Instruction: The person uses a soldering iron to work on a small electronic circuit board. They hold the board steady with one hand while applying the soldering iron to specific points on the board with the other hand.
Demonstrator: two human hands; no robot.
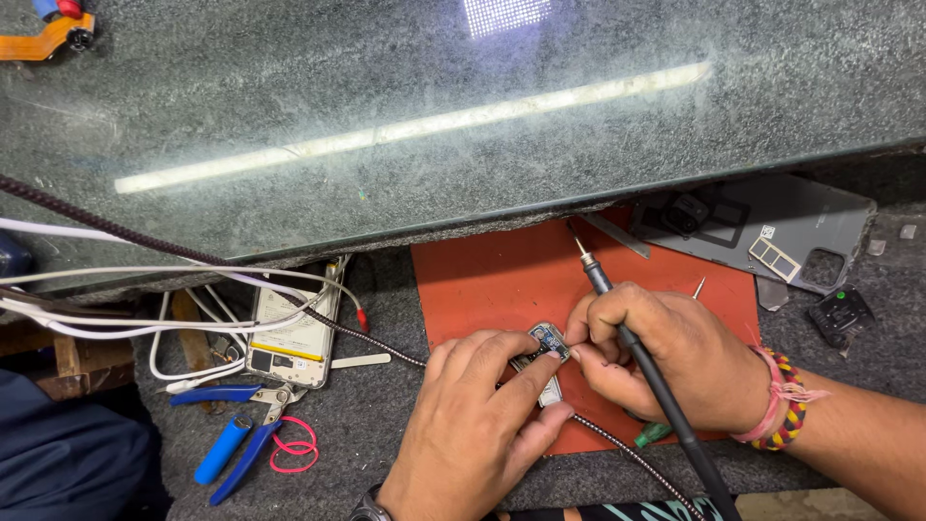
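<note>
My left hand (pixel 475 417) pinches a small circuit board (pixel 548 341) against the red mat (pixel 492 280), thumb and forefinger on its edges. My right hand (pixel 666 357) grips a black soldering iron (pixel 600 280) whose tip points up and away, and its fingertips also touch the small board. The iron's black cord runs down past my right wrist, which wears woven bracelets (pixel 783 410). A braided cable (pixel 367 338) passes under my left hand.
An opened phone body (pixel 289 338) lies left of the mat among white cables (pixel 145 318). Blue-handled pliers (pixel 241 425) and a pink band (pixel 294 449) lie below it. A grey phone back cover (pixel 772 232) sits at right. A glass shelf (pixel 434 116) overhangs the bench.
</note>
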